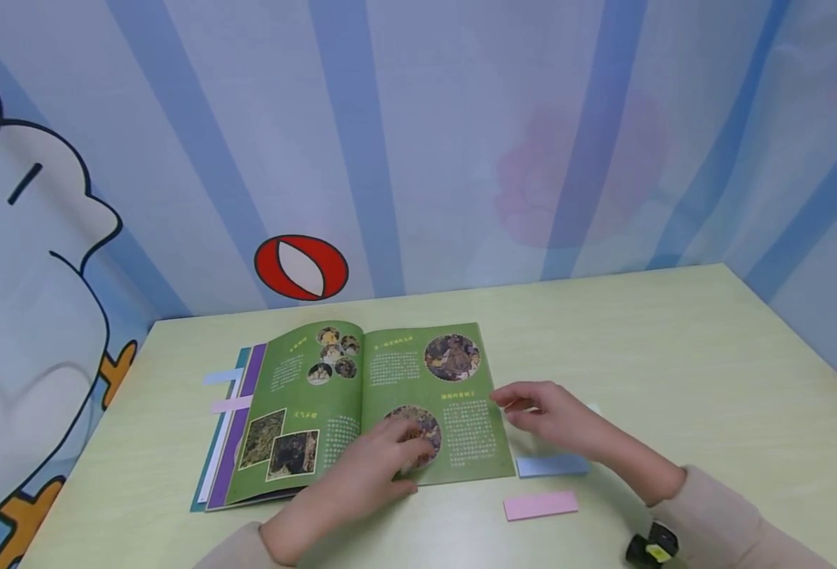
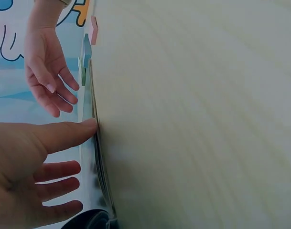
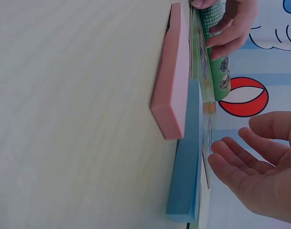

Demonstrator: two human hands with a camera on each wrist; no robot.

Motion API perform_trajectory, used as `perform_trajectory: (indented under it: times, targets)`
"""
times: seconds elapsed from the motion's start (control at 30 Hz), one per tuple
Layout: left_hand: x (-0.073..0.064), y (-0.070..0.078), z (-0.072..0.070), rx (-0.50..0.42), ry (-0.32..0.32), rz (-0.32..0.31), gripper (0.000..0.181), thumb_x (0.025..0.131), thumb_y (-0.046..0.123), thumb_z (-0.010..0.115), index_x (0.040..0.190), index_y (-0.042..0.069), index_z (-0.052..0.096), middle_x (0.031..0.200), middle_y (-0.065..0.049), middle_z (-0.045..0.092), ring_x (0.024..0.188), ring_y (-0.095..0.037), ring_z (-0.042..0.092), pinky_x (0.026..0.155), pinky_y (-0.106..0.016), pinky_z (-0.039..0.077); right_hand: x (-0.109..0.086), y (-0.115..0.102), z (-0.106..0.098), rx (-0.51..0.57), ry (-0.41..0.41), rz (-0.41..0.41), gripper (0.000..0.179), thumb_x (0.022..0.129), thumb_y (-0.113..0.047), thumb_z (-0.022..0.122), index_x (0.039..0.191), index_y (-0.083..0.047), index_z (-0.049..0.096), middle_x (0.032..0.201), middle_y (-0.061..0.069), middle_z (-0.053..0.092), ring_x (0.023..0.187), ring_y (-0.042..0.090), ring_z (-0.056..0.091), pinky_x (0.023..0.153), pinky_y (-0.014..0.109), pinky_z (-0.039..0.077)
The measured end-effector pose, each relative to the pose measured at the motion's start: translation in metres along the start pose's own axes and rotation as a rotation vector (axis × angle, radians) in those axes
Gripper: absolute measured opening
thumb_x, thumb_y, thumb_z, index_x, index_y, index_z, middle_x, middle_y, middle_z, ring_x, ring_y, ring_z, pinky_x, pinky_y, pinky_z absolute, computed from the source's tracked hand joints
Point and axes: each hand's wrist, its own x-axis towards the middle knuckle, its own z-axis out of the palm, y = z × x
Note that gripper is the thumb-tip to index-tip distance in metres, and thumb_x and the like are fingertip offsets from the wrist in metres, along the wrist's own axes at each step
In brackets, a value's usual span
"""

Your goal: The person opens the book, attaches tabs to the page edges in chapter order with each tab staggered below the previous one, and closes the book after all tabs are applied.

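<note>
An open book [image 1: 471, 466] with green pages, pictures and text lies on the table. My left hand [image 1: 361, 466] is over the lower part of its right page, fingers loosely bent and holding nothing. In the left wrist view its thumb [image 2: 71, 136] reaches the book's near edge; whether it presses there I cannot tell. Beside the right page's outer edge hovers my right hand [image 1: 556, 412], fingers relaxed, nothing in them. Below it lie a blue sticky-note pad [image 1: 552, 465] and a pink sticky-note pad [image 1: 541, 506]. A pale green pad [image 2: 82, 71] is mostly hidden behind the right wrist in the head view.
A blue tab [image 1: 223, 377] and a pink tab [image 1: 231, 405] stick out from the book's left side. A small black object with a yellow-green mark [image 1: 653, 547] is by the right sleeve. Behind the table [image 1: 674, 340] hangs a striped blue cloth [image 1: 446, 158].
</note>
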Motion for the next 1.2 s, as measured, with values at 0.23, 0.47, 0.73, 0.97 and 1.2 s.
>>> perform_trajectory:
  times: [0.23,0.47,0.73,0.97,1.2]
  targets:
    - [0.0010,-0.0039,0.0048,0.022,-0.014,0.011,0.040,0.076,0.022,0.076,0.113,0.013,0.063,0.116,-0.007,0.056,0.105,-0.021,0.054,0.088,-0.035,0.048,0.0026,0.0054,-0.0002,0.040,0.008,0.058,0.033,0.092,-0.002,0.052,0.124,0.007,0.054,0.119,0.020,0.057,0.106,0.031,0.056,0.088,0.036,0.048]
    - [0.0023,-0.0068,0.0008,0.005,-0.025,0.058,0.036,0.078,0.021,0.074,0.111,0.010,0.062,0.107,-0.005,0.058,0.093,-0.017,0.058,0.080,-0.030,0.050,0.0042,0.0054,-0.0016,0.072,0.004,0.058,0.034,0.092,-0.004,0.053,0.124,0.008,0.053,0.119,0.020,0.057,0.105,0.029,0.055,0.087,0.036,0.049]
    - [0.0037,-0.0081,-0.0027,-0.014,-0.087,0.061,0.032,0.080,0.024,0.072,0.106,0.009,0.062,0.099,0.000,0.059,0.083,-0.011,0.057,0.074,-0.025,0.049,0.0027,0.0030,-0.0015,0.083,0.009,0.071,0.034,0.093,-0.003,0.052,0.125,0.008,0.052,0.120,0.021,0.056,0.106,0.031,0.055,0.088,0.037,0.048]
    - [0.0030,-0.0077,-0.0022,-0.008,-0.089,0.063,0.028,0.080,0.025,0.072,0.101,0.010,0.062,0.093,0.002,0.056,0.077,-0.008,0.055,0.069,-0.021,0.048,0.0021,0.0028,-0.0008,0.092,0.017,0.094,0.033,0.092,-0.002,0.052,0.124,0.008,0.053,0.119,0.021,0.057,0.106,0.031,0.055,0.088,0.037,0.048]
    - [0.0016,-0.0071,-0.0013,0.034,-0.092,0.092,0.023,0.082,0.021,0.070,0.099,0.009,0.063,0.093,0.000,0.056,0.077,-0.009,0.055,0.068,-0.020,0.048,0.0015,0.0039,-0.0013,0.094,0.007,0.079,0.033,0.093,-0.003,0.052,0.124,0.009,0.052,0.119,0.022,0.056,0.107,0.032,0.055,0.088,0.037,0.048]
